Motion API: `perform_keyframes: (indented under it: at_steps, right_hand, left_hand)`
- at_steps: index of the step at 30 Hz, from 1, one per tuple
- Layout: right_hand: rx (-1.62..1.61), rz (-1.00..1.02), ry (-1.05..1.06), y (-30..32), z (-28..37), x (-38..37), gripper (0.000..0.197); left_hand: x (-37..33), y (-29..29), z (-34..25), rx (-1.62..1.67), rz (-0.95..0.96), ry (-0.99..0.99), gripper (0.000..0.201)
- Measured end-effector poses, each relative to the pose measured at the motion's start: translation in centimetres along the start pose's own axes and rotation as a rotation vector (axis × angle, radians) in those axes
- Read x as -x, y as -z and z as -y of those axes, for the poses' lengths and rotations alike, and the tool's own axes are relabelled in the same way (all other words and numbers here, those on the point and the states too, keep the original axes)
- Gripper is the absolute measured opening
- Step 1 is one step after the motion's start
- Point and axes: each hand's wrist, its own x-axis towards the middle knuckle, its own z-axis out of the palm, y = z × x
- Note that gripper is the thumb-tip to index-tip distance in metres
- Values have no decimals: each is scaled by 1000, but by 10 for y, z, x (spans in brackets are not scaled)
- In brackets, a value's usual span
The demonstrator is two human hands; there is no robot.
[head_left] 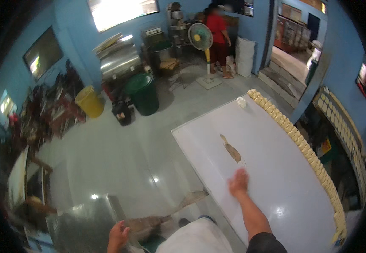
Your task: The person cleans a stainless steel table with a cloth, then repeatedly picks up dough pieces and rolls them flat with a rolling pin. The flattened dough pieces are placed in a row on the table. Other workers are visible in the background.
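My right hand (238, 182) reaches out over the white-topped table (284, 185). Motion blurs its fingers, so whether they grip anything cannot be told. Just beyond the fingertips is a long brown shape (232, 152) with one narrow end; it could be a wooden tool or a worn patch. Rows of pale yellow dough pieces (292, 130) line the table's right edge. A white lump (241, 102) rests near the far corner. Low on the left, my left hand (119, 236) has loosely bent fingers with nothing visible in them, beside a grey metal surface (82, 221).
Racked trays of pale rounds (339, 120) stand right of the table. Across the floor are a green barrel (143, 95), a yellow bucket (89, 102) and a standing fan (200, 37). A person in red (218, 31) stands beside the fan. Steps (282, 82) lead to a doorway.
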Motion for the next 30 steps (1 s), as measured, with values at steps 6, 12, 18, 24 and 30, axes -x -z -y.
perform_keyframes:
  at_steps: [6,12,18,24,30]
  right_hand:
    - [-79,86,261,-31,81,-98,77]
    - [-47,43,294,-57,177,-197,78]
    - [-37,-86,-88,-36,140,-352,82]
    - [43,81,-113,-75,231,-343,89]
    - [-55,61,37,-58,267,-245,78]
  left_hand:
    - [-168,43,-48,-148,-12,-216,51]
    - [-296,-14,-107,-137,329,-307,55]
    - [-379,-10,-84,-171,381,-315,55]
    - [-461,8,-38,-133,364,-217,55]
    - [-569,32,-51,-288,676,-273,57]
